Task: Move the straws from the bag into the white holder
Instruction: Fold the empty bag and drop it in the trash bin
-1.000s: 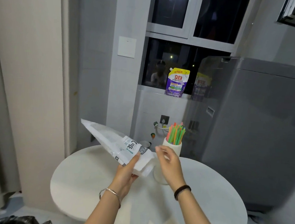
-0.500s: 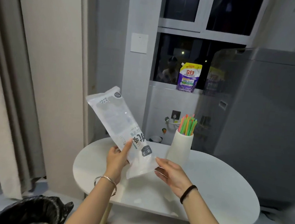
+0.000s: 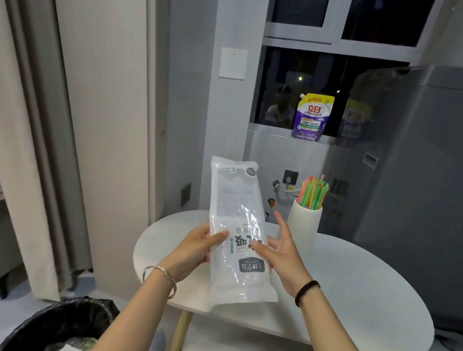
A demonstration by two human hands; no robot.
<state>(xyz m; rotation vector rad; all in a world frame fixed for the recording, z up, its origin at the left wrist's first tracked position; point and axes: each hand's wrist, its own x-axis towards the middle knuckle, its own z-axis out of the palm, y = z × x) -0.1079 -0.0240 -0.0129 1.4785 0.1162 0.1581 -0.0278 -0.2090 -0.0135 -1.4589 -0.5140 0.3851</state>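
Left hand (image 3: 195,246) pinches the upright bag (image 3: 238,231) (looks empty); right hand (image 3: 281,252) spread beside it, fingers loose. Straws (image 3: 313,193) stand in white holder (image 3: 302,225).

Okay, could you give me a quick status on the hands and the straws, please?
Left hand gripping bag; right hand open beside it. Bag looks empty, held upright. Straws standing in holder. Nothing in the way.
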